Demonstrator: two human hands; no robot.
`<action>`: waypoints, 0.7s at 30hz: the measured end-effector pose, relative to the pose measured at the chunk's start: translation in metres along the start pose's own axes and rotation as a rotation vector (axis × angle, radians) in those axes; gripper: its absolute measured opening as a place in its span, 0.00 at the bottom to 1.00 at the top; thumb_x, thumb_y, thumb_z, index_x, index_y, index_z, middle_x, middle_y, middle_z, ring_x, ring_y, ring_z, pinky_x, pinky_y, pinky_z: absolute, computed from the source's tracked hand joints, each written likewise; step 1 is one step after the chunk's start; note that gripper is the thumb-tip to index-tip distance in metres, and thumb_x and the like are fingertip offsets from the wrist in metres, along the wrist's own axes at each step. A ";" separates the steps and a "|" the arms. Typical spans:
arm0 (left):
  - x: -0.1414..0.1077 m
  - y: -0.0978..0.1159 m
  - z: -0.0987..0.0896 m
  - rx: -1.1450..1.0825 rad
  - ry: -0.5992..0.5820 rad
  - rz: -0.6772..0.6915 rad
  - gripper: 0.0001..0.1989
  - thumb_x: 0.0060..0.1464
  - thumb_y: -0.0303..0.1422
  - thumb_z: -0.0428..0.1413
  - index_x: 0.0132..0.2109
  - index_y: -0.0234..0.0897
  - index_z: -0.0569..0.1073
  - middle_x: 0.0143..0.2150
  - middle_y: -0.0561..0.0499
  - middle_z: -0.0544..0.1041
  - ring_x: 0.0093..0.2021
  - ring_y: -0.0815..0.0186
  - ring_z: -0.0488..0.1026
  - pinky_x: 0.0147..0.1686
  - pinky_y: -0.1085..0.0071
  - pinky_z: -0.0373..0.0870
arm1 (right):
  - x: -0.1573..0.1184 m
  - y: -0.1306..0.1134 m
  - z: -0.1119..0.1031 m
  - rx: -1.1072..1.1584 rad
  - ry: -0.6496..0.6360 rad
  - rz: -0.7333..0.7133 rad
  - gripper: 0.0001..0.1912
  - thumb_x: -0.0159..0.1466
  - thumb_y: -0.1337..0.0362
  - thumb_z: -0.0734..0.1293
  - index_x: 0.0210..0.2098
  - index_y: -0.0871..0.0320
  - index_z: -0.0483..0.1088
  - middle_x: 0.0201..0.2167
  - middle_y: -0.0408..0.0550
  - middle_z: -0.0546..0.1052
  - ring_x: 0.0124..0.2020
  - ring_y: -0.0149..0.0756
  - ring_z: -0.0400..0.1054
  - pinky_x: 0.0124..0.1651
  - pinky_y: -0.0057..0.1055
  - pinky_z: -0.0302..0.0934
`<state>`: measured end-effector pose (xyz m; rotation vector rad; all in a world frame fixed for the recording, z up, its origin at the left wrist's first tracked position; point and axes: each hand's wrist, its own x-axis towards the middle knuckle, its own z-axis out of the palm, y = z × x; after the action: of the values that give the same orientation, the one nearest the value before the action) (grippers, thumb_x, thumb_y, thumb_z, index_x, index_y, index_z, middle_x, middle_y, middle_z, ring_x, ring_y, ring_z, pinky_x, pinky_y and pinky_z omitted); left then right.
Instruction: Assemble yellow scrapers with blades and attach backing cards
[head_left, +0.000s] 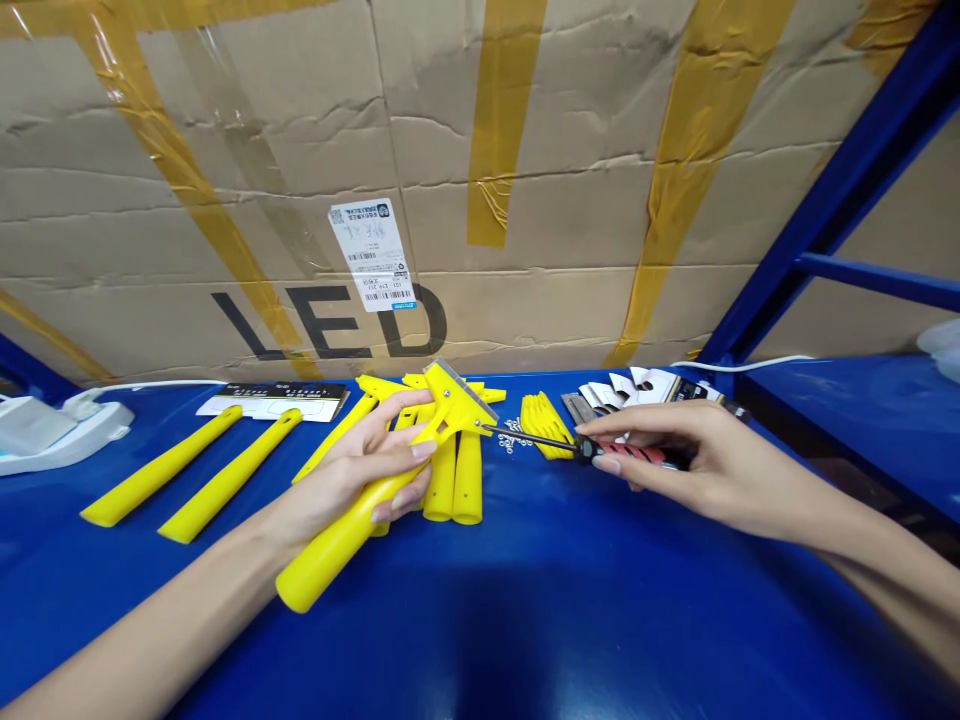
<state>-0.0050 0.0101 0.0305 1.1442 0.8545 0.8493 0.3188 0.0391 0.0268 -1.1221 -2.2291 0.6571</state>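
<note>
Above the blue table (585, 600), both hands are closed: left (382, 455) round a yellow scraper (352, 520), right (690, 465) gripping a screwdriver (622, 452) (red-and-black)

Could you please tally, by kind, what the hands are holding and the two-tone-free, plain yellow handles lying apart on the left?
Yellow scraper, in the left hand: 1
Screwdriver, in the right hand: 1
Yellow handles, apart on the left: 2
Total: 4

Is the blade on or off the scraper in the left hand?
On: the metal blade shows along the head edge of the yellow scraper in the left hand.
</note>
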 end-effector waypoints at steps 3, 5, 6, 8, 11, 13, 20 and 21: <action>-0.001 0.002 0.002 0.015 0.001 -0.010 0.18 0.64 0.30 0.57 0.57 0.42 0.61 0.19 0.58 0.69 0.14 0.77 0.58 0.18 0.81 0.53 | 0.000 0.003 0.000 0.006 0.013 -0.013 0.18 0.64 0.52 0.70 0.47 0.55 0.81 0.30 0.50 0.81 0.27 0.38 0.72 0.29 0.35 0.64; -0.002 0.002 0.002 0.022 0.002 -0.015 0.19 0.64 0.30 0.57 0.58 0.42 0.60 0.19 0.59 0.69 0.14 0.77 0.58 0.18 0.81 0.53 | 0.001 0.004 0.001 0.016 0.019 -0.012 0.18 0.64 0.52 0.70 0.47 0.55 0.81 0.30 0.50 0.81 0.26 0.38 0.72 0.29 0.35 0.65; -0.002 0.002 0.002 0.024 0.004 -0.014 0.19 0.64 0.31 0.57 0.58 0.42 0.60 0.19 0.59 0.69 0.14 0.77 0.58 0.18 0.81 0.53 | 0.001 0.004 0.001 0.012 0.020 -0.010 0.18 0.64 0.52 0.70 0.48 0.55 0.81 0.30 0.50 0.81 0.26 0.38 0.72 0.29 0.35 0.65; -0.002 0.002 0.003 0.034 0.015 -0.007 0.20 0.64 0.32 0.58 0.59 0.42 0.60 0.19 0.59 0.69 0.14 0.76 0.59 0.17 0.81 0.53 | 0.002 0.003 0.003 -0.009 0.020 -0.005 0.19 0.65 0.51 0.70 0.48 0.55 0.81 0.31 0.50 0.82 0.26 0.38 0.72 0.29 0.35 0.66; -0.003 0.002 0.008 0.072 0.045 0.008 0.21 0.64 0.32 0.58 0.59 0.42 0.59 0.20 0.59 0.70 0.14 0.76 0.60 0.16 0.81 0.52 | 0.001 -0.001 0.007 0.007 0.011 0.045 0.19 0.64 0.52 0.70 0.50 0.54 0.80 0.37 0.52 0.83 0.32 0.41 0.76 0.34 0.37 0.70; -0.003 0.002 0.012 0.091 0.076 0.018 0.21 0.63 0.32 0.58 0.59 0.43 0.59 0.20 0.59 0.71 0.14 0.77 0.60 0.17 0.82 0.54 | 0.000 -0.004 0.007 0.111 -0.021 0.092 0.19 0.63 0.54 0.71 0.50 0.54 0.79 0.43 0.53 0.82 0.39 0.44 0.78 0.41 0.40 0.73; -0.005 0.002 0.023 0.091 0.186 0.081 0.25 0.58 0.34 0.64 0.56 0.42 0.60 0.27 0.58 0.73 0.16 0.78 0.62 0.17 0.81 0.59 | 0.000 -0.014 -0.006 0.378 -0.043 0.219 0.22 0.55 0.56 0.78 0.48 0.53 0.75 0.43 0.51 0.82 0.42 0.46 0.79 0.40 0.36 0.75; -0.005 0.001 0.024 0.097 0.196 0.074 0.24 0.58 0.34 0.63 0.56 0.43 0.60 0.27 0.59 0.73 0.16 0.78 0.62 0.17 0.81 0.59 | 0.001 -0.016 -0.006 0.358 0.032 0.229 0.21 0.54 0.55 0.78 0.44 0.53 0.75 0.40 0.50 0.82 0.39 0.44 0.79 0.38 0.34 0.74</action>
<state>0.0140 -0.0031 0.0369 1.1965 1.0281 1.0021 0.3135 0.0319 0.0417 -1.1962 -1.8721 1.0763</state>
